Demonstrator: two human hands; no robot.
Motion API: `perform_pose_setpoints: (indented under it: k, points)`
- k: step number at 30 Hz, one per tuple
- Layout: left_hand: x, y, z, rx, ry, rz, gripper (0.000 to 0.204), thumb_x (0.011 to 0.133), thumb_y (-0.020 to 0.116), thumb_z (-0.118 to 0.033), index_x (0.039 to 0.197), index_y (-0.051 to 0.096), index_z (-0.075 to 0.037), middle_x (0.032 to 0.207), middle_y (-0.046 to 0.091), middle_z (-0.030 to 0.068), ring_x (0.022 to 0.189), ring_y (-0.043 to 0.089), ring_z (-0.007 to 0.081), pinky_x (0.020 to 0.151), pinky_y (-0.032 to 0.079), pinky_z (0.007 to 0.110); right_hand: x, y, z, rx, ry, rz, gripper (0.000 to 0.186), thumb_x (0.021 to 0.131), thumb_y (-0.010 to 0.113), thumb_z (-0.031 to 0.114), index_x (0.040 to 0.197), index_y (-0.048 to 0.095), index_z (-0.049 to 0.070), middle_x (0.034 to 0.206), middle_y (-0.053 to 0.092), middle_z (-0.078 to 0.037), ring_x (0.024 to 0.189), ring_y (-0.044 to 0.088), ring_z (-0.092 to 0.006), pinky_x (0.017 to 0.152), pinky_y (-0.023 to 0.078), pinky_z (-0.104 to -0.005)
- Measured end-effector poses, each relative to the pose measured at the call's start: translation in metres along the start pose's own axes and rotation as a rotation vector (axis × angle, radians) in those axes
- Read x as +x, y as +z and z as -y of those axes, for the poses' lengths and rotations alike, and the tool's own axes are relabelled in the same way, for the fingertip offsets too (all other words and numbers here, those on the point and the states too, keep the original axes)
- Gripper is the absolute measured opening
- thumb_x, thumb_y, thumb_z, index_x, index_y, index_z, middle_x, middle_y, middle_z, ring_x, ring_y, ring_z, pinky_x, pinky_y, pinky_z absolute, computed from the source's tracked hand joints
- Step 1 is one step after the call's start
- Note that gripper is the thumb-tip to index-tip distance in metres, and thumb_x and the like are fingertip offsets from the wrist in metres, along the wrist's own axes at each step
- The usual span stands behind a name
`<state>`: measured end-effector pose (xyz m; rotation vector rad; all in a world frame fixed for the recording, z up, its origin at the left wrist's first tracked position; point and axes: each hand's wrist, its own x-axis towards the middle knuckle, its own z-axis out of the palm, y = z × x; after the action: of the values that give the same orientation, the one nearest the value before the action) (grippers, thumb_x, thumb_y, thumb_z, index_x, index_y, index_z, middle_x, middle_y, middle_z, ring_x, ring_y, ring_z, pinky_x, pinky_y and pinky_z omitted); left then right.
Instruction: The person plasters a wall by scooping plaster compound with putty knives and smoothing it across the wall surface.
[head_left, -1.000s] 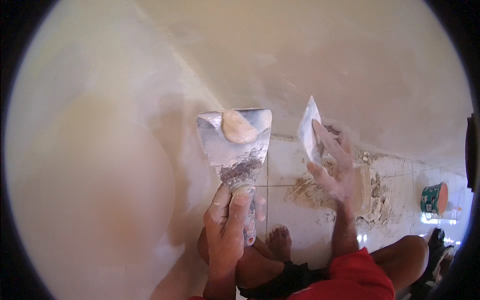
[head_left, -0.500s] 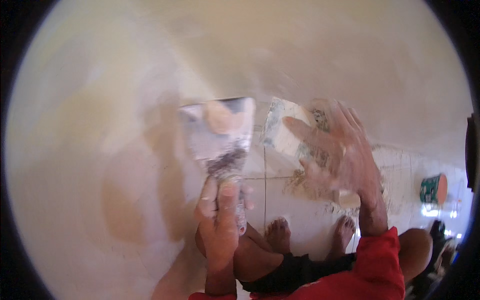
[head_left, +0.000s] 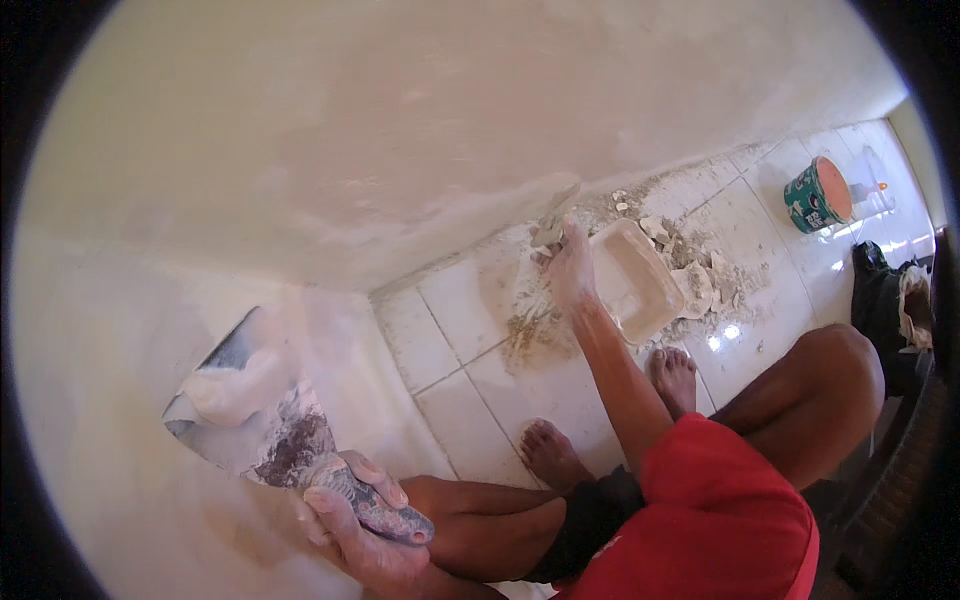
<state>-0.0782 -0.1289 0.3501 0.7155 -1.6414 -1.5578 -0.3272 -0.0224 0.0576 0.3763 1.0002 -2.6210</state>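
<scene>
My left hand [head_left: 360, 525], whitened with dust, grips the handle of a wide putty knife [head_left: 280, 450] at lower left, tilted in front of the plastered wall, with a pale lump of paste [head_left: 232, 390] on its blade. In the middle my right hand [head_left: 574, 265] holds a smaller pale scraper [head_left: 555, 215], its fingers partly hidden, just left of a shallow rectangular tray [head_left: 672, 288] smeared with paste on the floor.
Broken plaster bits and dirt [head_left: 700, 290] surround the tray on white tiles [head_left: 450, 310] along the wall [head_left: 430, 120]. A green bucket [head_left: 805, 205] with a clear container [head_left: 872, 195] stands at upper right. A dark bag [head_left: 872, 280] lies right of my bent knees and bare feet.
The view has swung. The wide knife has moved down-left and tilted. My right hand has moved from beside the blade to near the tray, and its scraper now points upward, away from me.
</scene>
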Motion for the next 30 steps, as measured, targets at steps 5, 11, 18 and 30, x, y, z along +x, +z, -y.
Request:
perform_pose_setpoints:
  k: [5, 11, 18, 30]
  points:
    - [0.001, -0.001, 0.000, -0.037, -0.047, 0.035, 0.035, 0.099, 0.047, -0.039, 0.090, 0.046, -0.005, 0.078, 0.048, 0.0069, 0.054, 0.043, 0.0111, 0.047, 0.034, 0.022, 0.019, 0.028, 0.002, -0.031, -0.198, -0.169, 0.062, 0.095, 0.051, 0.034, 0.149, 0.028, 0.015, 0.116, 0.054, -0.004, 0.101, 0.056, -0.0177, 0.074, 0.047, -0.0386]
    - [0.002, 0.005, -0.002, 0.054, -0.015, 0.020, 0.037, 0.100, 0.045, -0.040, 0.090, 0.046, -0.005, 0.077, 0.048, 0.0065, 0.053, 0.042, 0.0111, 0.046, 0.033, 0.022, 0.014, 0.080, -0.037, -0.512, -0.265, -0.158, 0.065, 0.095, 0.054, 0.036, 0.150, 0.028, 0.012, 0.114, 0.058, -0.007, 0.098, 0.054, -0.0145, 0.067, 0.046, -0.0326]
    - [0.000, 0.004, -0.001, 0.022, -0.048, 0.014, 0.038, 0.100, 0.046, -0.041, 0.094, 0.048, -0.004, 0.076, 0.049, 0.0060, 0.051, 0.044, 0.0110, 0.045, 0.033, 0.021, -0.001, 0.027, -0.028, -0.221, 0.120, -0.141, 0.043, 0.094, 0.049, 0.046, 0.123, 0.057, 0.016, 0.098, 0.061, -0.001, 0.090, 0.055, -0.0145, 0.064, 0.040, -0.0334]
    - [0.000, -0.003, 0.001, -0.053, -0.086, -0.008, 0.036, 0.100, 0.048, -0.038, 0.101, 0.049, -0.002, 0.078, 0.051, 0.0073, 0.053, 0.047, 0.0118, 0.045, 0.036, 0.020, 0.002, 0.094, 0.027, -0.008, 0.092, -0.299, 0.075, 0.082, 0.055, 0.062, 0.135, 0.047, 0.010, 0.106, 0.055, -0.009, 0.093, 0.055, -0.0211, 0.068, 0.040, -0.0360]
